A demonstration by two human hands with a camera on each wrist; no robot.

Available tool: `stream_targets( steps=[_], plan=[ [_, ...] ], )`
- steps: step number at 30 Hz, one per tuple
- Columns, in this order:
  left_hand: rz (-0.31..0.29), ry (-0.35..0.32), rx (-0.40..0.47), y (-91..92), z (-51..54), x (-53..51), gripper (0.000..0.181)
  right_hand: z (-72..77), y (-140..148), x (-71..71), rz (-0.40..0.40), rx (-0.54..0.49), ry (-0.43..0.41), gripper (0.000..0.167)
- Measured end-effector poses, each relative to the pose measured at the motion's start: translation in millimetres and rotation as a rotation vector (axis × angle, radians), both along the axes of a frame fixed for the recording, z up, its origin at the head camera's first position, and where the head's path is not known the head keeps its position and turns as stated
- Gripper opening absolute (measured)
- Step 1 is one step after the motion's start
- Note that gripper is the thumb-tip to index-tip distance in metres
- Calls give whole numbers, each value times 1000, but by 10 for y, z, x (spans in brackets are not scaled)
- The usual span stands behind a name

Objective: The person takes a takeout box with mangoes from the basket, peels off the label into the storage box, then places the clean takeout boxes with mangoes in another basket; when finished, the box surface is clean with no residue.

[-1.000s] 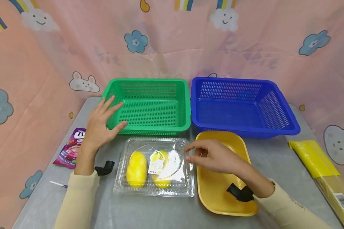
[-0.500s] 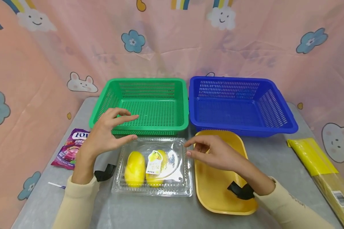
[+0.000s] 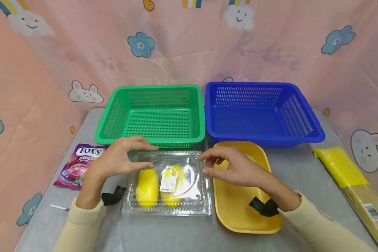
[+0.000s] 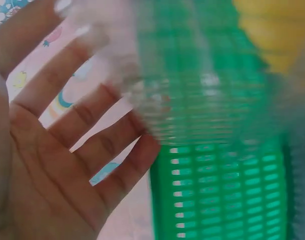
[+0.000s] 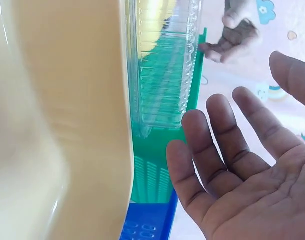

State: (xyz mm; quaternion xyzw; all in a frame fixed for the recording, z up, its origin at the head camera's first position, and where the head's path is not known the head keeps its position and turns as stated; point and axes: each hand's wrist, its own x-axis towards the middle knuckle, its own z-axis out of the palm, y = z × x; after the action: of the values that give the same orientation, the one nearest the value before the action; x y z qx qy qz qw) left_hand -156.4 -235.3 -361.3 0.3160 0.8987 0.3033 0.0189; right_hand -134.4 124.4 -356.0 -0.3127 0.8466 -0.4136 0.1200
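Note:
A clear plastic box [image 3: 189, 206] lies on the grey table with two yellow mangoes [image 3: 147, 189] and a white tag [image 3: 168, 180] showing through its lid. Over the box's upper left part hovers the left hand [image 3: 118, 159], fingers extended and thumb apart, gripping nothing. By the upper right edge, the right hand [image 3: 234, 166] hangs above the yellow tray [image 3: 239, 220], fingers loosely bent and empty. In the right wrist view the right hand [image 5: 242, 170] is beside the box [image 5: 165, 90], not touching it. The left wrist view is blurred around the left hand's [image 4: 67, 130] fingertips.
A green basket [image 3: 151, 141] and a blue basket [image 3: 264, 140] stand side by side at the back. At the left lie a purple candy bag [image 3: 78, 166] and a white stick [image 3: 59, 207]. A long yellow-ended packet [image 3: 352, 178] lies at the right.
The left hand has moved from over the green basket's left side down and right to above the clear box. The right hand has barely moved. The head view has shifted slightly.

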Motion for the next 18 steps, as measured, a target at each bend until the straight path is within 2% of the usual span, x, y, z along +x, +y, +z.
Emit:
stream_targets(
  steps=[5,10,14,18],
  plan=[
    [-42,-185,-15,-23,-77,6,50,5,-2,1,14,0,5,31],
    [-89,-313,-2,-51,-155,-32,57,3,-13,3,31,-7,2,31],
    [-100,-359,12,-74,-211,-60,58,-5,-50,-9,40,-11,11,31],
    [-110,-365,23,-81,-227,-81,59,-2,-131,-36,61,-22,34,32]
  ],
)
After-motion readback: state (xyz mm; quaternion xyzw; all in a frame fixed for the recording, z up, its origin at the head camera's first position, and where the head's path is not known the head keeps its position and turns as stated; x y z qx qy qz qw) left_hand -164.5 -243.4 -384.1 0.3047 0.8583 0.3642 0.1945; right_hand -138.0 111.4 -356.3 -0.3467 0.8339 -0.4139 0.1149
